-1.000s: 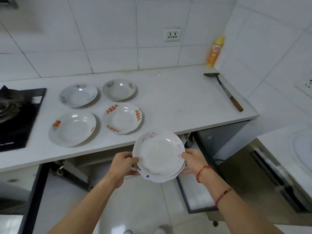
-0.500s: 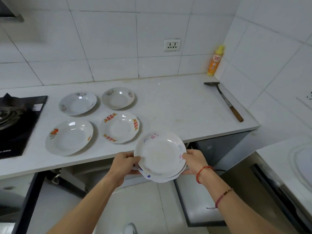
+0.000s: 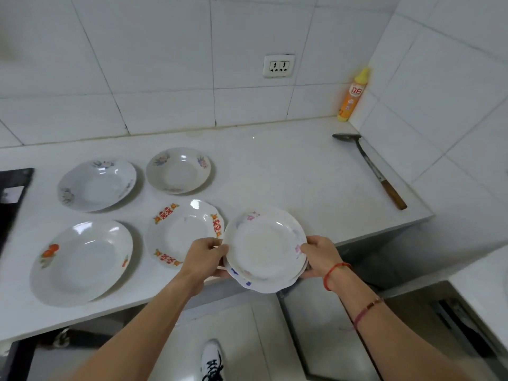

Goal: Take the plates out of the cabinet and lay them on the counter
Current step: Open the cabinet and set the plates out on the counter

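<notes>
I hold a small stack of white plates (image 3: 264, 247) with faint pink and blue flowers, level, over the front edge of the white counter (image 3: 288, 171). My left hand (image 3: 204, 255) grips the stack's left rim and my right hand (image 3: 319, 255) grips its right rim. Several plates lie flat on the counter: a fruit-patterned one (image 3: 81, 261) at front left, a red-and-orange patterned one (image 3: 187, 229) just left of the stack, a bluish floral one (image 3: 97, 184) and a smaller floral one (image 3: 178, 170) behind them.
A black stove (image 3: 12, 193) sits at the left edge. A spatula with a wooden handle (image 3: 369, 167) and a yellow bottle (image 3: 353, 96) lie along the right wall. Below the counter an open cabinet door (image 3: 316, 325) stands by my shoe (image 3: 211, 361).
Both hands carried the stack up and forward, from below the counter's front edge to over it. The view moved closer to the counter.
</notes>
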Demonstrator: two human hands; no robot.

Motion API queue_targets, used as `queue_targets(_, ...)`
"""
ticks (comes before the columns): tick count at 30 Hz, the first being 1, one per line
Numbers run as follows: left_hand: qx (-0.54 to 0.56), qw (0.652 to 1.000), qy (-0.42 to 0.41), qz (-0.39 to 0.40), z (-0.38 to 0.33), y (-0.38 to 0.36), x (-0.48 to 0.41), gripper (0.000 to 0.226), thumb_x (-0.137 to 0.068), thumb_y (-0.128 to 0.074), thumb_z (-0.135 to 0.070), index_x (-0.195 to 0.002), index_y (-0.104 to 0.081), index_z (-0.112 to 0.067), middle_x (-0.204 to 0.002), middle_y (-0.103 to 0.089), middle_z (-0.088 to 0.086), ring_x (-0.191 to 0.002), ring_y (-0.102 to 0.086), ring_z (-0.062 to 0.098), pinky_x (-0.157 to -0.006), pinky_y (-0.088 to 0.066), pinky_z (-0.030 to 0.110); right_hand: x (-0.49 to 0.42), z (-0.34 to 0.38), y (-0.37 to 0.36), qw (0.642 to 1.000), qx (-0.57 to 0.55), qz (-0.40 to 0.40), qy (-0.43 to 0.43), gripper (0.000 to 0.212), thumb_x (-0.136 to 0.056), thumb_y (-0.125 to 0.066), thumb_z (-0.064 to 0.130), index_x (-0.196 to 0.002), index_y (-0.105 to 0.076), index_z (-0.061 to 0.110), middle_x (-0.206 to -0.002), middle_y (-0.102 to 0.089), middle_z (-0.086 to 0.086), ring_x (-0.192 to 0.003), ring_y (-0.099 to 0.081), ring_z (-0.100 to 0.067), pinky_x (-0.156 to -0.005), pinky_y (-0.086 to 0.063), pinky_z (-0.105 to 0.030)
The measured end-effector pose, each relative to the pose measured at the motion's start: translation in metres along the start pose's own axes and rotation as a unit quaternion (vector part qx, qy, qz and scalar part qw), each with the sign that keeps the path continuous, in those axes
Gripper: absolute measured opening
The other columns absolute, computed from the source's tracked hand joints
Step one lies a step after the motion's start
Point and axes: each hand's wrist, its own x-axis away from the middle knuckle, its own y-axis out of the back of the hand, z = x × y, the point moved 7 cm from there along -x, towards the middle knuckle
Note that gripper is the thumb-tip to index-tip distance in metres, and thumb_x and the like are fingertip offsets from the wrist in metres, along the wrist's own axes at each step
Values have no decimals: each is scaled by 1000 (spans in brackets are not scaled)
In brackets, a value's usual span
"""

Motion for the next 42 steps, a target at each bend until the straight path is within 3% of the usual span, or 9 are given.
queue_targets(3, -5, 1000, 5, 9, -9, -2, -23, 14, -95, -54, -5, -93, -67, -7, -92, -74, 16, -77, -75, 28, -65, -63, 40, -16, 10, -2, 1000, 8, -1, -5, 13, -91, -62, 14, -79, -68, 17, -87, -70, -8, -89, -66, -36, -72, -61, -54)
queue_targets(11, -15, 1000, 25, -7, -16, -15, -67, 16, -93, -52, -2, -90, -67, -6, -91, -72, 21, -79, -74, 35, -68, -63, 45, -64, 26, 1, 1000, 28, 0, -5, 7, -91, -62, 13, -91, -67, 17, -94, -70, -7, -94, -67, -36, -71, -62, -51)
queue_targets(15, -38, 998, 26, -39, -19, -23, -83, 20, -91, -50, 0, -86, -69, -4, -90, -71, 24, -77, -73, 35, -63, -63, 41, -91, 34, 4, 999, 48, 17, 7, 17, -89, -60, 8, -82, -69, 20, -90, -71, -5, -88, -67, -29, -61, -62, -38)
queue_targets(28, -101, 990, 39, -87, -22, -47, -123, 24, -89, -46, 0, -94, -69, 4, -87, -71, 18, -76, -72, 31, -64, -64, 40, -156, 37, 5, 996, 81, 46, -14, 24, -81, -56, -6, -91, -74, 8, -93, -74, -16, -86, -71, -36, -68, -60, -57)
queue_targets(42, -207, 972, 34, -109, -22, -47, -143, 28, -86, -43, -2, -89, -68, 10, -83, -72, 26, -73, -72, 40, -65, -61, 52, -169, 34, -4, 993, 64, 91, -47, 25, -85, -57, -7, -94, -72, 10, -98, -73, -14, -90, -69, -37, -66, -60, -58)
